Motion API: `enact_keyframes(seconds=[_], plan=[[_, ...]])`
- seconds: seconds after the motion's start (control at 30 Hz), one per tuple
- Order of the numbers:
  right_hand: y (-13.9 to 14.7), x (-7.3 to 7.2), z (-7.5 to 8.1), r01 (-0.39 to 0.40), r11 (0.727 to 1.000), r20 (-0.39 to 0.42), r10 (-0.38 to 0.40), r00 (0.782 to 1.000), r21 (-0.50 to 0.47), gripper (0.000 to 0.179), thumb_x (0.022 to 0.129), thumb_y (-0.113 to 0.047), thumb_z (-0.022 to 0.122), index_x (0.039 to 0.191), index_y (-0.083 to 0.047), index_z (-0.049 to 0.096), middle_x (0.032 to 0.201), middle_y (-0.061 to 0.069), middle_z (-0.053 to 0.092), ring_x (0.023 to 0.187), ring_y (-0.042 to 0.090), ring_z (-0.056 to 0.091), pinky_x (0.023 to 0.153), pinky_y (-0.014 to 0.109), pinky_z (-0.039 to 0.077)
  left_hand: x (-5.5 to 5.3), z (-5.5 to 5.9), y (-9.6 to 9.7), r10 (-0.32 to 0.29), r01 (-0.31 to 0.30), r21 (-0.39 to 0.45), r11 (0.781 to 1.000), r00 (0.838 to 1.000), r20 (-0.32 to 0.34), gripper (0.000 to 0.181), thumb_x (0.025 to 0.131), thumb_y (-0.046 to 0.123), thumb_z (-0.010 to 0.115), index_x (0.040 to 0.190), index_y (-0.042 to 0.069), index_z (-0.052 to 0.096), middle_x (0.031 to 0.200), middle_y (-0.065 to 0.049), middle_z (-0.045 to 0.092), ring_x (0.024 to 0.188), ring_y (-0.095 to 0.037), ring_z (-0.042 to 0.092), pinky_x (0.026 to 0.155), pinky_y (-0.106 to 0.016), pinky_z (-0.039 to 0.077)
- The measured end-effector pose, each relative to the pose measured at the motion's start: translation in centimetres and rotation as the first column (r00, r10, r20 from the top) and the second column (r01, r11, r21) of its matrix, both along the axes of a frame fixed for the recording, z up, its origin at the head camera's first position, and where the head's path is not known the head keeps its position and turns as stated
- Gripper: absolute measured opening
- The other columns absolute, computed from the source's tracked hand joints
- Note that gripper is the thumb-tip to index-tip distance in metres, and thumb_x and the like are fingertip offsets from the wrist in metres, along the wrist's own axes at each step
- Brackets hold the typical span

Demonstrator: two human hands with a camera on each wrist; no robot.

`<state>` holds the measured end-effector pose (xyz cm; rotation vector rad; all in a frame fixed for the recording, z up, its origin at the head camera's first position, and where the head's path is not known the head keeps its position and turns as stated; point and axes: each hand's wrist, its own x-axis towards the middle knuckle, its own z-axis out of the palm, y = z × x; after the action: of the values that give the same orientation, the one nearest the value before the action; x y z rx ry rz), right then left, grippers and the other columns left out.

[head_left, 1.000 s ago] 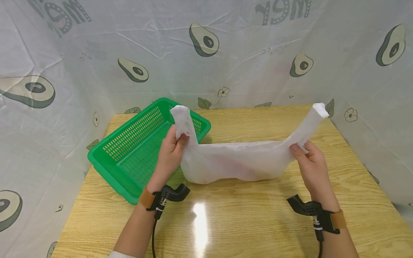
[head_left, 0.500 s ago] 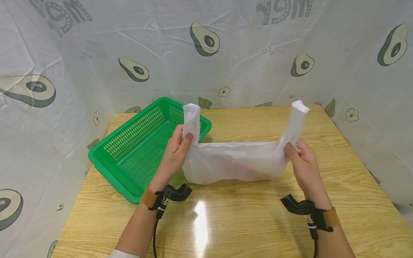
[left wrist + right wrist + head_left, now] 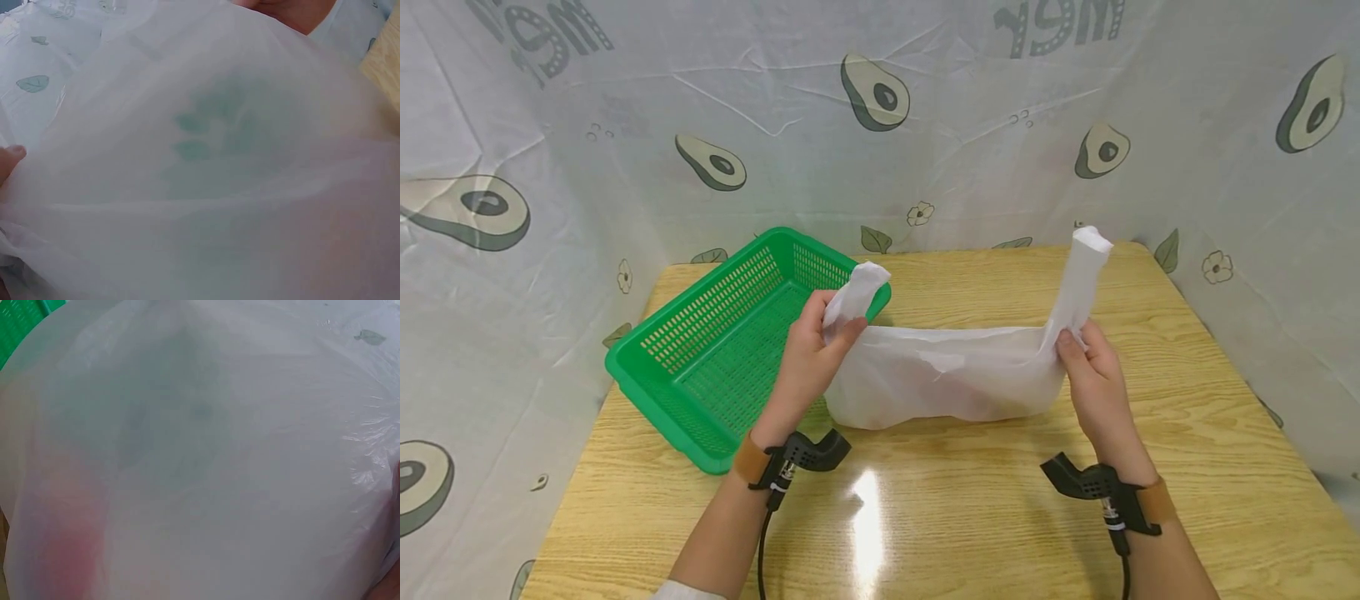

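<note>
A white translucent plastic bag [image 3: 947, 375] with two handles rests on the table between the hands. My left hand [image 3: 808, 354] grips its left handle, thumb in front, and that handle's tip leans right. On the other side my right hand [image 3: 1093, 375] pinches the base of the right handle, which stands up above the fingers. Through the plastic of the bag [image 3: 206, 187] a green leafy shape shows in the left wrist view. Reddish and green patches show through the bag [image 3: 156, 456] in the right wrist view; what they are is blurred.
A green plastic basket [image 3: 700, 442] with slotted sides stands at the left of the wooden table [image 3: 970, 517], partly behind the left hand and bag. A sheet [image 3: 970, 150] printed with avocados hangs around the back and sides.
Both hands have come closer together, the right one moving left and the left one slightly right. The left handle's tip has bent over to the right; the right handle stands more upright.
</note>
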<state>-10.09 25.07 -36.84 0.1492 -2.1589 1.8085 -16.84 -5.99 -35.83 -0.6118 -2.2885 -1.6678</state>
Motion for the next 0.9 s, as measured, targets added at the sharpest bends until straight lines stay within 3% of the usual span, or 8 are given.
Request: enact_keyframes(seconds=[0.13,0.33,0.43,0.63,0.8,0.9], plan=[[-0.06,0.00,0.00,0.000,1.000,0.007,0.000,1.000,0.009,0.031,0.103,-0.026,0.040,0.128,-0.011,0.051,0.107,0.000,0.050,0.104,0.013,0.045,0.088,0.019,0.035,0.02,-0.08,0.10,0.026,-0.026,0.004,1.000,0.999,-0.030,0.017,0.094,0.009,0.058,0.107,-0.001,0.052,0.104,-0.019,0.063,0.086,-0.029,0.056,0.069,-0.038,0.046],[-0.16,-0.01,-0.04,0.056,0.996,0.025,-0.058,0.998,0.071,0.031,0.103,-0.026,0.040,0.128,-0.012,0.051,0.109,-0.002,0.051,0.103,0.011,0.047,0.086,0.019,0.035,0.13,-0.15,0.13,0.060,-0.060,0.028,0.998,0.998,-0.013,0.014,0.097,0.010,0.054,0.103,-0.002,0.050,0.101,-0.020,0.063,0.082,-0.030,0.057,0.068,-0.037,0.044],[-0.25,0.01,-0.12,0.095,0.988,0.035,-0.099,0.994,0.119,0.032,0.103,-0.025,0.041,0.129,-0.010,0.051,0.110,-0.005,0.052,0.102,0.010,0.048,0.085,0.019,0.036,0.15,-0.25,0.21,0.062,-0.062,0.064,0.996,0.998,0.006,0.014,0.098,0.011,0.053,0.103,-0.002,0.049,0.102,-0.019,0.065,0.088,-0.030,0.059,0.073,-0.038,0.045],[-0.44,0.11,-0.17,0.123,0.981,0.034,-0.129,0.991,0.148,0.032,0.103,-0.023,0.041,0.128,-0.007,0.052,0.111,-0.006,0.052,0.102,0.010,0.048,0.083,0.019,0.037,0.17,-0.54,0.48,0.028,-0.048,0.197,0.979,0.995,0.099,0.015,0.097,0.014,0.055,0.099,0.001,0.049,0.102,-0.015,0.069,0.104,-0.023,0.060,0.088,-0.038,0.045],[-0.52,0.04,-0.02,0.126,0.982,0.025,-0.130,0.991,0.144,0.031,0.103,-0.023,0.041,0.126,-0.007,0.053,0.108,-0.006,0.053,0.100,0.010,0.048,0.083,0.019,0.038,0.34,-0.49,0.59,0.013,-0.071,0.293,0.954,0.981,0.196,0.013,0.095,0.016,0.058,0.100,0.006,0.051,0.098,-0.012,0.069,0.103,-0.018,0.060,0.092,-0.037,0.043],[-0.57,0.01,0.03,0.120,0.984,0.023,-0.124,0.992,0.128,0.030,0.103,-0.023,0.041,0.125,-0.008,0.054,0.108,-0.006,0.053,0.100,0.011,0.048,0.083,0.019,0.038,0.52,-0.42,0.56,0.004,-0.078,0.304,0.950,0.971,0.237,0.010,0.096,0.013,0.057,0.102,0.008,0.051,0.095,-0.010,0.067,0.099,-0.018,0.059,0.091,-0.036,0.043]])
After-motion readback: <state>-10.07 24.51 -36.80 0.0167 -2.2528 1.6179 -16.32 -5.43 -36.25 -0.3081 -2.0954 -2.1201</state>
